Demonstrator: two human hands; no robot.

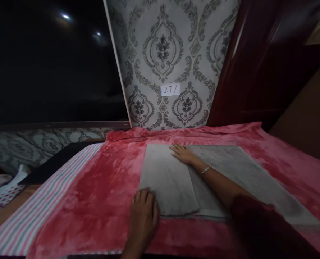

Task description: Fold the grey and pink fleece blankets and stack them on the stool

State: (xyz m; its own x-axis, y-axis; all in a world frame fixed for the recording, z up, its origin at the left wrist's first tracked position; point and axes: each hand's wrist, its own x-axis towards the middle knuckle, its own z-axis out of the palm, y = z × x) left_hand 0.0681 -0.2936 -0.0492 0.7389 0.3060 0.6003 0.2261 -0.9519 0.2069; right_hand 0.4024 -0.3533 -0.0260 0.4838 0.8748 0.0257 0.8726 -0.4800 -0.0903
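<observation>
A grey cloth lies flat on a red-pink plush blanket. Its left part is folded over into a narrower panel. My left hand rests palm down on the near left corner of that folded panel, fingers together. My right hand lies flat on the far edge of the fold, fingers spread and pointing left; a thin bracelet sits on its wrist and a dark red sleeve covers the arm.
A pink-and-white striped sheet shows left of the blanket. Patterned wallpaper with a paper label reading 277 stands behind. A dark wooden door is at right, a dark window at left, spotted fabric at far left.
</observation>
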